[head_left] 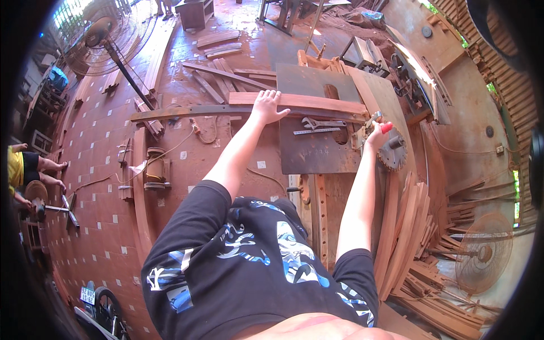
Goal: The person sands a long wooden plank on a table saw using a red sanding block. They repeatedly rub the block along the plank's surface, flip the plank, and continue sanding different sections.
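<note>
A reddish wooden plank (323, 103) lies across the dark metal machine table (306, 156), along a long straight bar (187, 112). My left hand (268, 106) rests on the plank's left part, fingers stretched and thumb apart. At the table's right side my right hand (375, 138) is closed on a small red knob (387, 127), beside a metal fitting whose detail is partly hidden. Just right of that hand stands a toothed circular saw blade (393, 152). An adjustable wrench (323, 123) and a metal ruler (317, 131) lie on the table between my hands.
Long planks (405, 226) lean at the right, near a standing fan (481, 253). More boards (218, 79) lie on the tiled floor beyond the table. A cable (170, 148) crosses the floor by a motor (157, 169). Another person (28, 170) is at far left; a large fan (105, 37) stands upper left.
</note>
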{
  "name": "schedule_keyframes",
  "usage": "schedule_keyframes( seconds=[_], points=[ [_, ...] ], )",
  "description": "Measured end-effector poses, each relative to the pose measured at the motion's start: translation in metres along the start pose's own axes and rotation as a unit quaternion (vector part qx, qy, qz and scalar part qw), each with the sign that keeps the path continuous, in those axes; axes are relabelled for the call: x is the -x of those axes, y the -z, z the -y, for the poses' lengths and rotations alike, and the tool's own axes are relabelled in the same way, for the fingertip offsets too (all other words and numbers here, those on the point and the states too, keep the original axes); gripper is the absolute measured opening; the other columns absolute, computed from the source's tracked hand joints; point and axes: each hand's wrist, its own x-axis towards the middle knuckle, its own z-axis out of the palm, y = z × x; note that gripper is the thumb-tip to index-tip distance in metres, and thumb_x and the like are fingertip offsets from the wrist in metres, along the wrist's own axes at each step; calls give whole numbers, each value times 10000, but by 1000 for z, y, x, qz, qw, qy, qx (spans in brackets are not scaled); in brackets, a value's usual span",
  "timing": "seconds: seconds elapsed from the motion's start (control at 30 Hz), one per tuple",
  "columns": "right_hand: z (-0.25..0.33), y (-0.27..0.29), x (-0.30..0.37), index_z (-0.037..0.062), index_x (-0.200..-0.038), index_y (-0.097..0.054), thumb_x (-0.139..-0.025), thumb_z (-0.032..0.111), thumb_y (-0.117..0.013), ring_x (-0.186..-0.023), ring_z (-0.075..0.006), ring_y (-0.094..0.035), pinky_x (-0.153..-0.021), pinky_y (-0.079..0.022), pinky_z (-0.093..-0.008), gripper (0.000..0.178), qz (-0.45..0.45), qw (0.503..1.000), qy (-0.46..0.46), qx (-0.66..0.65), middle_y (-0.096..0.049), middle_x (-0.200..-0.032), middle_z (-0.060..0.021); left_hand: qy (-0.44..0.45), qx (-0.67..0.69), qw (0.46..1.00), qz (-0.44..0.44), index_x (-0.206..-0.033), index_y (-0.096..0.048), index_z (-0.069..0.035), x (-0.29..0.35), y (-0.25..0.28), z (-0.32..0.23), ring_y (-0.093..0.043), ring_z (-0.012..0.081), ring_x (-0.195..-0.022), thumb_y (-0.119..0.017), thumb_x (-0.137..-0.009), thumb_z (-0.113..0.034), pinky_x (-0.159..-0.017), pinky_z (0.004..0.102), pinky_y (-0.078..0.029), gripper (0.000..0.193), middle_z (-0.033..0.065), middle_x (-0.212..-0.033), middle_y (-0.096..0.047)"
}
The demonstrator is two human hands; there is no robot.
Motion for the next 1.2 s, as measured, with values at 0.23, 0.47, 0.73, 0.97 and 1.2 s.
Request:
schedule_keyframes(
  seconds=[0.23, 0.47, 0.73, 0.97, 1.2],
  points=[
    [10, 27, 16, 81, -756, -534, -846, 57, -728, -745, -103, -519, -714, -416, -276, 216, 14, 1000, 4, 20, -535, -791, 49, -20, -18, 997, -67, -1437, -543, 27, 36, 0, -10, -507, 323, -1350, -611, -908, -673, -1198, 454, -341, 879, 180, -1379, -588],
    [35, 65, 58, 81, -792, -514, -841, 28, -739, -746, -107, -513, -715, -426, -278, 236, -2, 1000, -7, -2, -524, -811, 36, -20, -12, 1000, -21, -1459, -522, 30, 92, 16, -33, -487, 338, -1372, -606, -921, -652, -1207, 459, -327, 873, 188, -1404, -566],
    [64, 137, 87, 111, -760, -469, -875, 22, -742, -735, -85, -474, -721, -415, -268, 309, 19, 1000, 7, 2, -512, -818, 49, 0, 0, 1000, -22, -1446, -545, 3, 151, 28, -82, -492, 321, -1385, -597, -931, -647, -1247, 473, -295, 831, 171, -1408, -576],
    [91, 197, 120, 136, -775, -455, -922, 29, -731, -752, -72, -448, -719, -387, -254, 331, 68, 997, -24, 15, -475, -815, 67, 36, 22, 996, -83, -1340, -612, -26, 205, 36, -117, -556, 306, -1293, -688, -904, -513, -1176, 443, -382, 658, 132, -1297, -634],
    [115, 261, 164, 56, -849, -540, -916, 13, -724, -816, -87, -479, -805, -432, -248, 200, 39, 999, -15, 10, -517, -883, 39, 0, 40, 991, -126, -1254, -650, -10, 276, 55, -157, -587, 312, -1223, -714, -879, -462, -1127, 454, -415, 592, 136, -1231, -657]
  ],
)
